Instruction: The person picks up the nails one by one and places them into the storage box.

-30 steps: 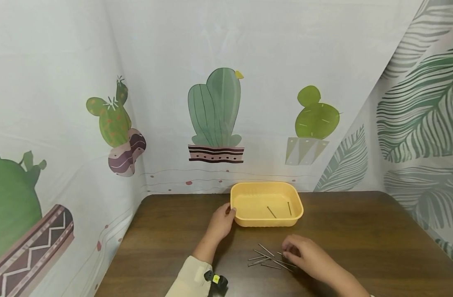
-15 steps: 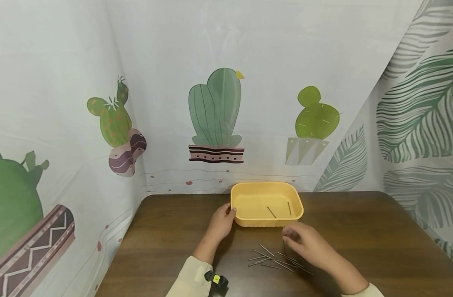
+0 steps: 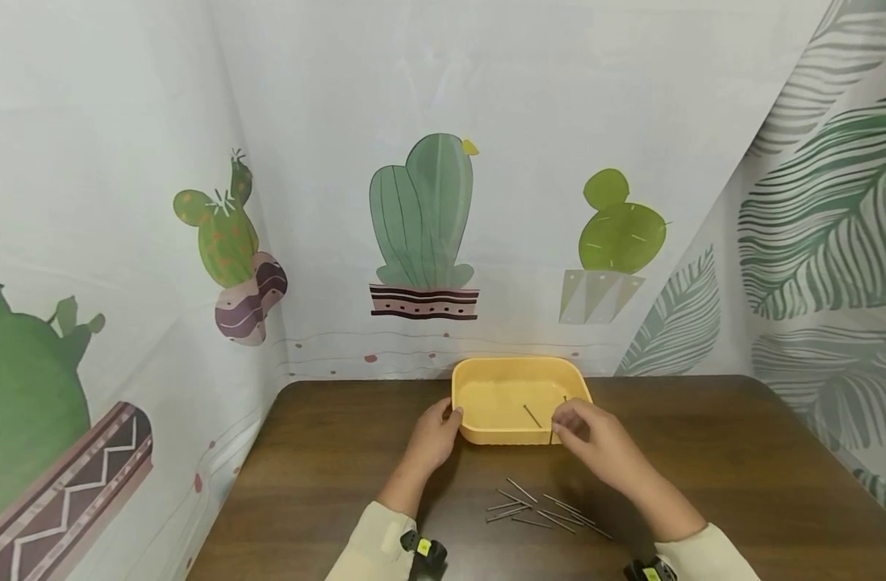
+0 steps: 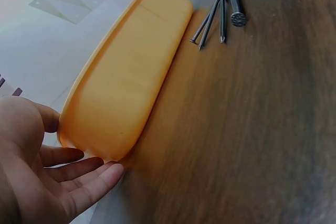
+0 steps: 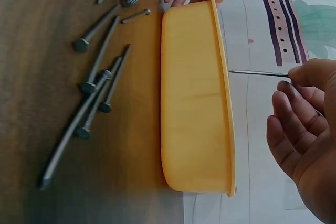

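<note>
A yellow plastic tray (image 3: pixel 497 436) stands at the back of the table. My left hand (image 3: pixel 430 440) holds its left end, with the fingers (image 4: pixel 97 182) against the wall. My right hand (image 3: pixel 601 442) is at the tray's front right rim, pinching a single nail (image 5: pixel 257 72) between thumb and fingers. In the right wrist view the nail's point faces the tray rim. Inside the tray lies a nail (image 3: pixel 532 416); another near the right side is mostly hidden by my right hand. In front of the tray, several loose nails (image 3: pixel 532 523) lie crossed in a pile.
The dark wooden table (image 3: pixel 327 452) meets a white cloth (image 3: pixel 530 105) printed with cacti and leaves right behind the tray. Black wrist cameras (image 3: pixel 424 547) sit on both sleeves.
My right hand has lifted a nail from the pile and carried it up and away to the tray's front rim. The left hand and tray have stayed in place.
</note>
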Action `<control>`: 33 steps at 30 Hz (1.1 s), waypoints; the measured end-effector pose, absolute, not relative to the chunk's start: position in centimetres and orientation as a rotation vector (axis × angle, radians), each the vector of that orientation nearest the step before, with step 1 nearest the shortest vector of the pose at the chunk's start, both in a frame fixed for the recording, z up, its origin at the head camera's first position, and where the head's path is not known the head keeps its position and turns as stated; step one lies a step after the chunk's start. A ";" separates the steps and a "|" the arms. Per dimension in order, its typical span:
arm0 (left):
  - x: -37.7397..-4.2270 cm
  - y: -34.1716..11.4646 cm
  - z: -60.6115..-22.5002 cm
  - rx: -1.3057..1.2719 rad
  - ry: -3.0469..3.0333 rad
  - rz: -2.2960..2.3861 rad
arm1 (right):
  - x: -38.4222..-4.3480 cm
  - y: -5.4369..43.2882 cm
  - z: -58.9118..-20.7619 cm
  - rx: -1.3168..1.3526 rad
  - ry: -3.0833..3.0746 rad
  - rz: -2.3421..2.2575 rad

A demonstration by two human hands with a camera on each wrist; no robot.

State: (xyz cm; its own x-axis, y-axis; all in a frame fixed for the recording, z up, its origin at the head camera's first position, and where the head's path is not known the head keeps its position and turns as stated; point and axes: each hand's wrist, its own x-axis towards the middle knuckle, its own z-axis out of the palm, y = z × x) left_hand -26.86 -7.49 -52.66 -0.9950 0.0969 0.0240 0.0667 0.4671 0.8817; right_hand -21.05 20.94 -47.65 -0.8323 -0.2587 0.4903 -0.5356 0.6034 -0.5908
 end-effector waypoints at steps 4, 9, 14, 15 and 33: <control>-26.8 -7.4 -52.6 0.132 2.658 1.605 | -21.5 21.0 -47.2 0.574 -2.477 1.149; -26.8 -7.4 -52.5 0.131 2.664 1.597 | -22.3 21.1 -46.9 0.501 -2.446 1.151; -26.8 -7.4 -52.5 0.115 2.669 1.603 | -23.0 21.2 -46.7 0.472 -2.419 1.141; -26.8 -7.4 -52.6 0.115 2.667 1.605 | -23.1 21.2 -46.7 0.462 -2.422 1.142; -26.6 -7.4 -52.6 0.119 2.657 1.601 | -24.6 21.5 -46.8 0.357 -2.459 1.148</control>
